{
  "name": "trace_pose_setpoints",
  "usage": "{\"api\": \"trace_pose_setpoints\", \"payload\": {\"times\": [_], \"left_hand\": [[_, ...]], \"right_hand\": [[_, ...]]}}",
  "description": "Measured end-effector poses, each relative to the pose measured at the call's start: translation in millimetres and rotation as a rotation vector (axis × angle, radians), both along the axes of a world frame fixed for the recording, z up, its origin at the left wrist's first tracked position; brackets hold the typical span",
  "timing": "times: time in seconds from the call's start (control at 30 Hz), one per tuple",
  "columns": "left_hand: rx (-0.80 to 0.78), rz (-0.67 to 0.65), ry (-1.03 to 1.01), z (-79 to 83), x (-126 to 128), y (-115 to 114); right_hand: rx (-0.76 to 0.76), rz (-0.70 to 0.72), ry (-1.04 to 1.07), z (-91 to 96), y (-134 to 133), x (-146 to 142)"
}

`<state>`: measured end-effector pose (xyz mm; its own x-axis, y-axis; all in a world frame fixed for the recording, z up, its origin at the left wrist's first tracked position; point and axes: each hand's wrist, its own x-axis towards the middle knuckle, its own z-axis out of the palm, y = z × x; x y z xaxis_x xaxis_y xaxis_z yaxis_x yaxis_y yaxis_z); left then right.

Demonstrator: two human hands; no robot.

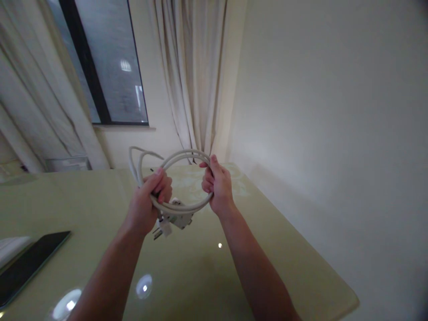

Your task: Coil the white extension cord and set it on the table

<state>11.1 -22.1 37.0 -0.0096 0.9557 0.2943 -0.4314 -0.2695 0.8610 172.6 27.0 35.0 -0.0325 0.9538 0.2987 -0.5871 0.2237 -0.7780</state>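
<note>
A white power cord (187, 208) is looped into a coil and held up above the table. My left hand (152, 196) is wrapped round the left side of the coil, with more loops sticking out behind it. On the opposite side, my right hand (217, 183) grips the same coil, thumb up. Below my left hand hang a plug (162, 228) with metal prongs and a white power strip (180, 218), partly hidden by the cord.
The glossy pale-green table (200, 276) meets a white wall (317, 133) on the right. At the left edge lie a dark flat tablet-like thing (30, 263) and a white object (13, 247). Curtains (197, 67) and a window (110, 62) stand behind.
</note>
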Motion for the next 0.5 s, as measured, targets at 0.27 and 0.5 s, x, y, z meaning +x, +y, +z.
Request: {"api": "trace_pose_setpoints", "payload": {"times": [0.27,0.5], "left_hand": [[0.04,-0.027,0.337,-9.0,0.5,-0.2],[0.014,-0.133,0.943,1.3,-7.5,-21.1]], "right_hand": [[0.242,-0.394,-0.386,-14.2,21.5,11.6],[0.927,-0.464,-0.975,12.4,-18.0,31.3]]}}
